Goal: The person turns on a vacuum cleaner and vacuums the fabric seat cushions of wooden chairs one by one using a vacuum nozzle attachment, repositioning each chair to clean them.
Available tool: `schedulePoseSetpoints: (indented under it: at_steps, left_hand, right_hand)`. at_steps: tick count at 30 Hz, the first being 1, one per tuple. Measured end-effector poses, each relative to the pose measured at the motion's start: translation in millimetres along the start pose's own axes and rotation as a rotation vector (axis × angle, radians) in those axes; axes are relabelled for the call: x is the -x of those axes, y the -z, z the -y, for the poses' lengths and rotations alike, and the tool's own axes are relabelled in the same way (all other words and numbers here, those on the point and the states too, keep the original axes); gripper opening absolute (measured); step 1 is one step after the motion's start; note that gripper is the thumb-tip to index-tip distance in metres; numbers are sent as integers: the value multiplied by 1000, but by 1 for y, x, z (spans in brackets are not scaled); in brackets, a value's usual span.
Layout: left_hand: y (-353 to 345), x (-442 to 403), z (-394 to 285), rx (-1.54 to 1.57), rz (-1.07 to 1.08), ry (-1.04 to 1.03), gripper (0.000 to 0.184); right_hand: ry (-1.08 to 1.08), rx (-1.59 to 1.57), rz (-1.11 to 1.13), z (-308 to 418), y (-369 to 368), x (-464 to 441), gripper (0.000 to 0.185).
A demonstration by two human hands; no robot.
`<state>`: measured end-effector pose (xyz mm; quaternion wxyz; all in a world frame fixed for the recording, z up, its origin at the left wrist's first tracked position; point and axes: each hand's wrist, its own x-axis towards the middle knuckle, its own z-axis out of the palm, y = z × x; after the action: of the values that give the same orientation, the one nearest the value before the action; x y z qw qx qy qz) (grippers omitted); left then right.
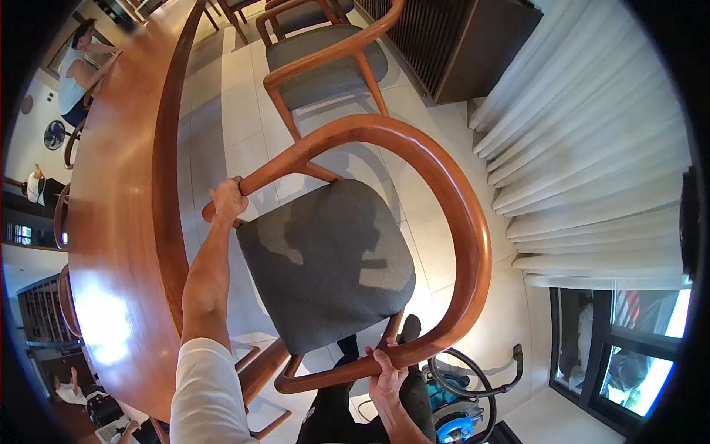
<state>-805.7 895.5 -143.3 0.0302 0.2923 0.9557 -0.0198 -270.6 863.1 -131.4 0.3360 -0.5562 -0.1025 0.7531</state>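
A wooden armchair (473,244) with a curved back rail and a dark grey seat (325,259) is right in front of me. My left hand (228,200) grips the end of its far armrest, close to the long table's edge. Around the nearer armrest, low in the view, my right hand (386,376) is closed. Shadows fall across the seat. The chair's legs are mostly hidden under it.
A long polished wooden table (126,185) runs along the left. Another armchair (325,66) stands beyond, near a dark slatted cabinet (473,52). White curtains (592,148) hang at right. A blue vacuum cleaner (455,422) with a black hose sits by my legs. People are across the table.
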Motion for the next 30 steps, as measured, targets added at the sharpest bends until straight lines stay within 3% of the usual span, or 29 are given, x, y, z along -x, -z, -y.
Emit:
schedulePoseSetpoints:
  at_steps: [7,9,11,15,16,17,18,19,21,22,23,25,26,27,28,30]
  left_hand:
    - [-20,-30,13,86,-83,7,42]
    - [-22,-38,15,106,-88,19,41]
    - [-18,-38,19,83,-87,115,39]
    - [-38,-45,32,-20,-222,110,35]
    - [-26,-47,27,-23,-84,158,42]
    - [-15,-45,18,-31,-95,161,42]
    - [-2,-37,5,7,-32,169,48]
    - [11,-30,-9,47,26,181,53]
    - [43,-10,-40,40,4,186,57]
    - [51,1,-57,42,8,178,60]
    - [55,8,-68,40,2,207,60]
    - [69,24,-79,120,10,234,56]
    - [76,35,-89,122,10,245,56]
    - [85,40,-100,206,-69,266,51]
    - [96,38,-111,287,-145,287,46]
    - [114,25,-138,353,-204,357,40]
  right_hand:
    - [71,71,91,-31,-17,8,53]
    - [-116,153,96,-30,-21,9,60]
    - [-115,220,106,-27,-26,14,67]
    - [-261,319,252,-12,-24,12,70]
    - [-270,377,327,-9,-20,6,65]
    - [-281,433,399,-6,-10,0,60]
    - [-430,574,571,-29,45,-36,53]
    - [-431,573,592,-16,44,-43,53]
    - [-223,830,826,21,42,-60,50]
    - [-327,837,926,71,10,-67,55]
    - [-338,851,949,79,28,-104,55]
    - [-228,882,1299,84,64,-175,57]
    - [-261,1646,1424,190,-36,-172,61]
    - [-60,1517,1250,191,-5,-212,56]
    - [-105,1546,1135,230,-26,-239,58]
    - [227,1533,921,316,-105,-261,52]
